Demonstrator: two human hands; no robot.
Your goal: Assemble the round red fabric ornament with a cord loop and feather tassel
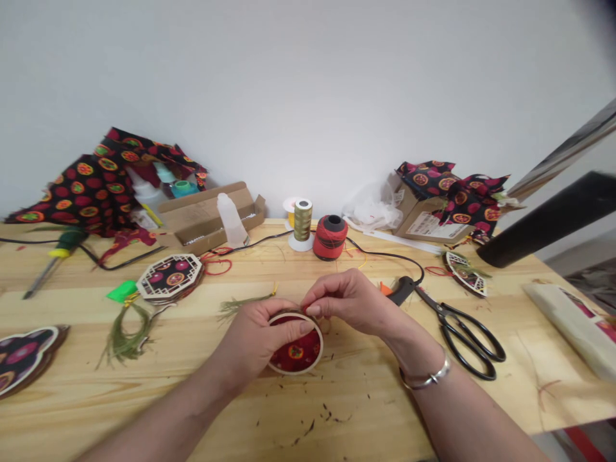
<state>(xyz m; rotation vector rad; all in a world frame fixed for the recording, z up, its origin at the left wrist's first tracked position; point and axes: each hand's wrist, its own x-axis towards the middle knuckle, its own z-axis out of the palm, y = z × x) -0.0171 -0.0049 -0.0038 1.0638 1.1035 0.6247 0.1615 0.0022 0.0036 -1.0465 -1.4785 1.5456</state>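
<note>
Head view: the desk (pixel 337 410), pale wood, carries everything, with the bulky stock pushed to its far edge against the wall, which seems meant to leave the near middle free for handwork. Patterned fabric (pixel 81 186) is heaped at the far left corner, an open box (pixel 206 215) lies just right of it, and a bottle (pixel 230 221) stands at the box's front. Both hands work at the near middle. The left hand (pixel 255 337) is closed around a disc (pixel 296 353), thumb over its top rim and fingers under it. It tilts the red cloth face up toward the camera and probably steadies the disc against the desk. The right hand (pixel 351 301) is pinched narrow, thumb and forefinger meeting at the disc's upper rim on something small and red; whether that is thread I cannot tell. Scissors (pixel 462 327) lie shut just right of the right wrist, probably kept on that side for easy reach. An octagon (pixel 168 277) of the same cloth lies left of centre, apart from the hands. A red spool (pixel 330 237) and a gold spool (pixel 303 221) stand upright behind the hands, near the far edge. A green tassel (pixel 243 303) lies flat just behind the left hand, its strands pointing left.
</note>
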